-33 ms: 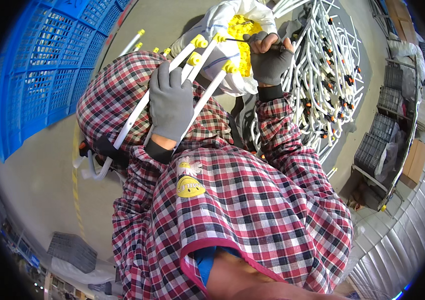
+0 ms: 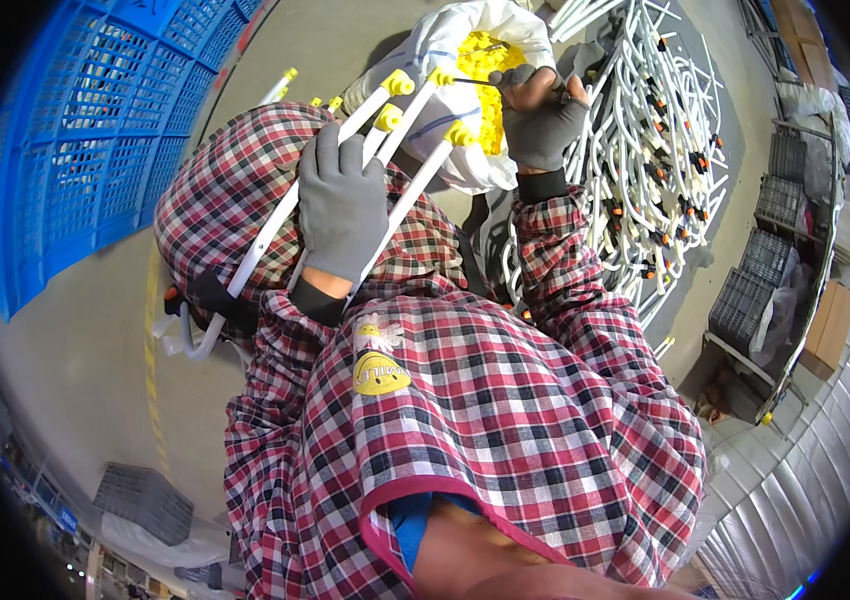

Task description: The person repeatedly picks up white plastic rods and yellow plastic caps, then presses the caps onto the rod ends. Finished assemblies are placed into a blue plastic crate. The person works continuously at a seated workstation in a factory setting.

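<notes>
Upper centre of the frame, the left hand [image 2: 345,215], in a grey glove, lies back-up across a few white tubes [image 2: 409,205], its fingers curled over them so that it appears to grip them, though the palm side is hidden. The tubes slant from the person's lap toward the top of the frame, over the checked cloth [image 2: 220,190], with yellow caps [image 2: 461,133] on their upper ends. The right hand [image 2: 545,125], gloved with some bare fingertips showing, has its thumb and fingers bent round a thin dark rod [image 2: 471,80], which points left and meets the cap on the middle tube; whether its tip is inside the cap or only against it cannot be told. The step in hand, as far as can be judged, is working the rod at that cap. The next move seems to call for the left hand to hold the tubes firm while the right keeps the rod in line with the cap, since a slip could push it off to one side. Just behind that meeting point, at the top of the frame, a white sack [image 2: 425,45] holds loose yellow pieces [image 2: 490,125], and a large pile of tubes [image 2: 635,170] lies at upper right.
</notes>
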A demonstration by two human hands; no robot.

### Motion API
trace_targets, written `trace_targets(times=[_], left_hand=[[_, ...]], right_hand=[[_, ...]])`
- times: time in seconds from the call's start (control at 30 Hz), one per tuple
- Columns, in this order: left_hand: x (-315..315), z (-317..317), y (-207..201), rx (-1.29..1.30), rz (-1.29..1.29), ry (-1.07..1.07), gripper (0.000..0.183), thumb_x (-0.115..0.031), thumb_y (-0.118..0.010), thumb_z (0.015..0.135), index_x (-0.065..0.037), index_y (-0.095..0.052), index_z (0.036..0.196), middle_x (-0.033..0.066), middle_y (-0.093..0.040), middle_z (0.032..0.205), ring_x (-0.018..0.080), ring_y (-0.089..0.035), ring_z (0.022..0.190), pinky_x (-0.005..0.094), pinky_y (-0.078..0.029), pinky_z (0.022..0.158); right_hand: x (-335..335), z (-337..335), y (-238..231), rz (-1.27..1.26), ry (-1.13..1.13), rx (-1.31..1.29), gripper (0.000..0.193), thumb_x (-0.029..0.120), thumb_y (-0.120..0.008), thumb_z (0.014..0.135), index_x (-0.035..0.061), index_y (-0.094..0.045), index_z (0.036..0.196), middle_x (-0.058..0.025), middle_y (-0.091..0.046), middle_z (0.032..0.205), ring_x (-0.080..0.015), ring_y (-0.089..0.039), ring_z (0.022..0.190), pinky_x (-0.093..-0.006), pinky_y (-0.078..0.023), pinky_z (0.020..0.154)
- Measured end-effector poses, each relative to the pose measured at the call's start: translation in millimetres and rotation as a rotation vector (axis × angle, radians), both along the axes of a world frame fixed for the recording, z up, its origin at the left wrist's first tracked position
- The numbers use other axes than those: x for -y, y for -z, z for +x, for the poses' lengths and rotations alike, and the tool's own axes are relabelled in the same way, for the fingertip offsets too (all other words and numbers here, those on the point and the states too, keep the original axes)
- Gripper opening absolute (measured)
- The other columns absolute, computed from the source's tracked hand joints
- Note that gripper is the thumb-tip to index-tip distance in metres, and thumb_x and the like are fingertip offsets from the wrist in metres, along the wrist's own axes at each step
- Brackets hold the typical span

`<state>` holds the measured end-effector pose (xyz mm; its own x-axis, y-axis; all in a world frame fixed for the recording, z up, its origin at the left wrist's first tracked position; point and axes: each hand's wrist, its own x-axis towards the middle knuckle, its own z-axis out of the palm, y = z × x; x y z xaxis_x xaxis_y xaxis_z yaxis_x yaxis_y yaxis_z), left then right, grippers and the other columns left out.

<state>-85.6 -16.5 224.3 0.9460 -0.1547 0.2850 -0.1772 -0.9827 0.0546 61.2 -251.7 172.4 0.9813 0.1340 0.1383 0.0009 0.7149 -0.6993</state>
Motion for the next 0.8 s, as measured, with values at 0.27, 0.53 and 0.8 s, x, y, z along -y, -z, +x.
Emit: trace_targets(times=[0.27, 0.53, 0.8], left_hand=[[-7, -2, 0, -0.015, -0.074, 0.136, 0.026, -0.027, -0.075, 0.083, -0.006, -0.076, 0.099, 0.011, -0.064, 0.118, 0.0343, -0.049, 0.128, 0.0545, -0.038, 0.111], [-22, 10, 14, 0.0, -0.13, 0.133, 0.031, -0.036, -0.074, 0.085, -0.009, -0.077, 0.1, 0.0092, -0.066, 0.109, 0.0334, -0.051, 0.125, 0.0516, -0.037, 0.112], [-18, 11, 7, -0.043, -0.092, 0.07, 0.026, -0.03, -0.073, 0.084, -0.01, -0.079, 0.1, 0.0077, -0.068, 0.111, 0.0311, -0.052, 0.127, 0.0499, -0.037, 0.113]], right_hand=[[37, -56, -97, -0.279, -0.039, 0.239, 0.052, 0.043, -0.043, 0.101, 0.0141, -0.041, 0.058, 0.0, -0.038, 0.059, -0.0181, -0.036, 0.062, -0.0374, -0.036, 0.072], [-13, -68, -135, -0.171, -0.146, 0.42, 0.058, 0.049, -0.041, 0.1, 0.0167, -0.041, 0.053, 0.0026, -0.038, 0.056, -0.0185, -0.031, 0.053, -0.0362, -0.027, 0.058], [-31, -53, -96, -0.134, -0.361, 0.213, 0.062, 0.051, -0.04, 0.099, 0.0079, -0.043, 0.055, -0.0045, -0.037, 0.058, -0.0221, -0.036, 0.062, -0.0377, -0.032, 0.069]])
